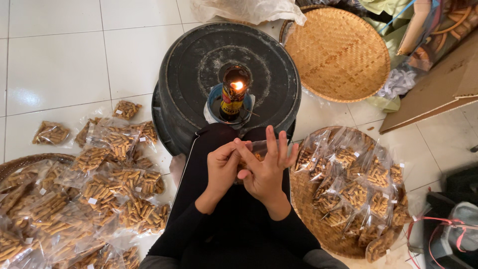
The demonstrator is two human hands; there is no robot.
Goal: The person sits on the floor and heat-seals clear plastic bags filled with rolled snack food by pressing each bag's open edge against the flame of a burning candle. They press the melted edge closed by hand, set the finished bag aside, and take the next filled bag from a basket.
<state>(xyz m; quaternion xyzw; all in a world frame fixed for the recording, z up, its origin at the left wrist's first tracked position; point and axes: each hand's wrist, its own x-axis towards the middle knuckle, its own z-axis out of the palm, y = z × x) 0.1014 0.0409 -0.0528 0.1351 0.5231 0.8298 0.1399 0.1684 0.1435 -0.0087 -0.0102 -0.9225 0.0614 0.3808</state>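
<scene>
Both hands, left hand (222, 167) and right hand (265, 169), pinch the snack bag (258, 148); keep its mouth flat near the flame (237, 85).

clear snack packet (257, 149), pinched upright, over lap

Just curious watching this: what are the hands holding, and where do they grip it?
Both the left hand and right hand pinch a small clear snack bag by its top edge.

A lit oil lamp (233, 97) sits on an upturned black tub (199, 65) at twelve o'clock — an empty woven tray (338, 52) at one, cardboard (438, 89) at two.
</scene>
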